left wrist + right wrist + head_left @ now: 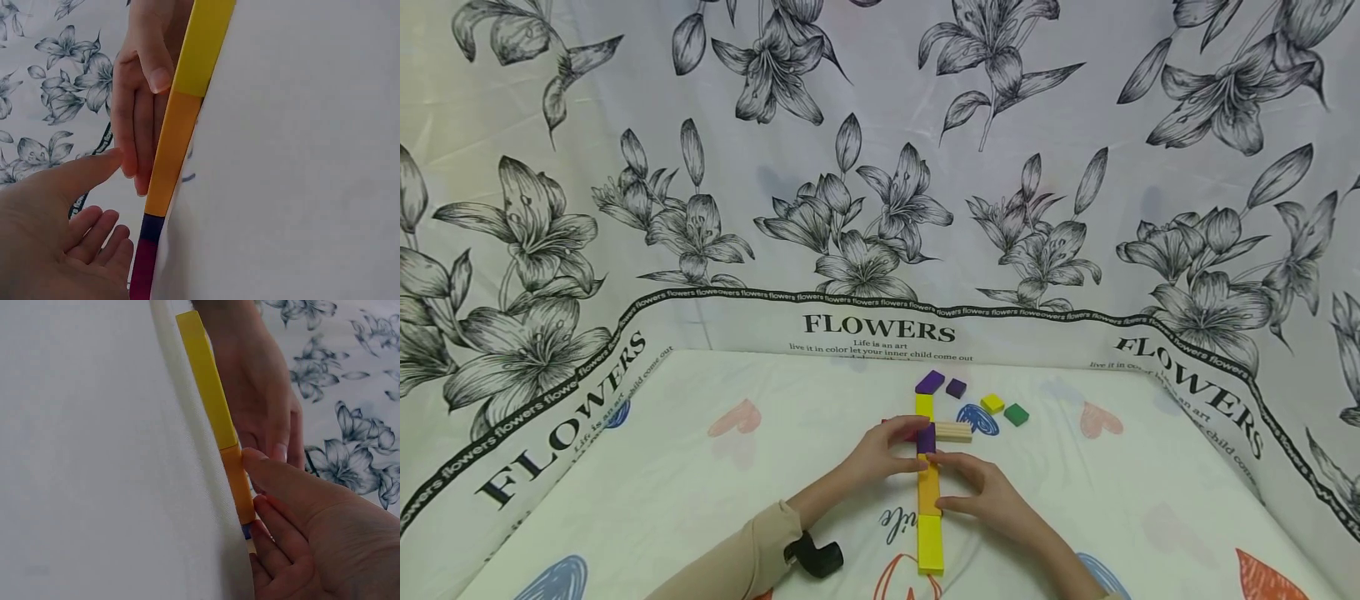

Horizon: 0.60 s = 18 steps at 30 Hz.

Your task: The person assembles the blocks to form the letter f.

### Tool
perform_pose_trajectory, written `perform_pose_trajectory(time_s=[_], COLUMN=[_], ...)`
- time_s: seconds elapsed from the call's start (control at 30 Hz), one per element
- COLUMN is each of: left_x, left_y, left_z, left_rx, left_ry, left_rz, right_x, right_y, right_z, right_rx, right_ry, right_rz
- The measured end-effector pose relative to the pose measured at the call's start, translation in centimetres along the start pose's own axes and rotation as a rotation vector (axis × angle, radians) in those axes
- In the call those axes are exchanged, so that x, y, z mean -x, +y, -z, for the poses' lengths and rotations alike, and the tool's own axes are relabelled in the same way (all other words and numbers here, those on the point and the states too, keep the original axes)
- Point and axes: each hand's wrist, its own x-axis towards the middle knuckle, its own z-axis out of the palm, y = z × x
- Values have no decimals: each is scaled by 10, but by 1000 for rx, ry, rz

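A line of blocks runs away from the person in the head view: a yellow block (930, 546) nearest, then an orange block (928, 492), a purple block (927, 439), another yellow block (924, 407) and a slanted purple block (930, 382) at the far end. My left hand (880, 450) is at the line's left side, thumb and forefinger spread around the purple block; whether they touch it is unclear. From the right, my right hand (992, 496) touches the orange block's side with thumb and fingertips, as the right wrist view shows. A magenta block (144, 265) lies partly hidden by the left hand.
Pale wooden sticks (953, 432) extend rightward from the line. Beyond them lie a small dark purple block (956, 388), a small yellow block (992, 403) and a green block (1017, 414). Flower-printed cloth (880, 329) stands behind the white patterned tabletop (805, 400).
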Motion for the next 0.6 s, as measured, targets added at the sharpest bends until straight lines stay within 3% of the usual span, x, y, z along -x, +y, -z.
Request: perform_pose_trajectory(time_s=[0.27,0.6], left_x=[6,6], left_y=[-6,-11], left_z=[-3,-4], left_rx=[-36,-37], left_ry=[-4,-23], left_rz=[-60,-64], right_x=[0,0], right_y=[-2,-6], right_z=[-1,0], right_rx=[-8,-31], right_ry=[15,95], right_rz=[23,-29])
